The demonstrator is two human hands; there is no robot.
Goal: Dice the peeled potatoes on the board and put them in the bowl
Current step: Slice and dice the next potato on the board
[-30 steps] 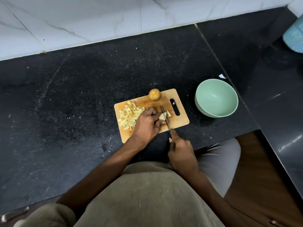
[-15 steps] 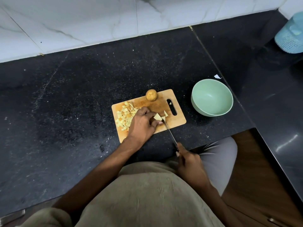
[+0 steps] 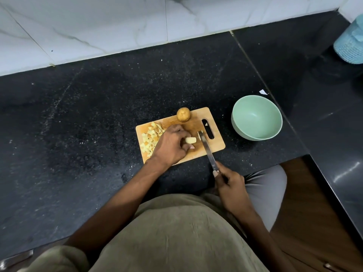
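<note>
Knife (image 3: pixel 206 148) in right hand's (image 3: pixel 229 185) grip, now beside left hand's (image 3: pixel 170 145) pinched potato piece (image 3: pixel 191 140) (sliver freed)

Olive-tan short-slv shirt (image 3: pixel 176 232); grey trousers (image 3: pixel 265 189); forearms bare, no rings/watch.

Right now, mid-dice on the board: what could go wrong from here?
1. The left hand pinches a small potato piece with the knife blade just beside it; fingertips could get nicked on the next cut.
2. The whole potato sits loose at the cutting board far edge; it may roll onto the counter.
3. The diced pile crowds the board's left edge, and the bowl is on the opposite side; cubes may spill in transfer.
</note>
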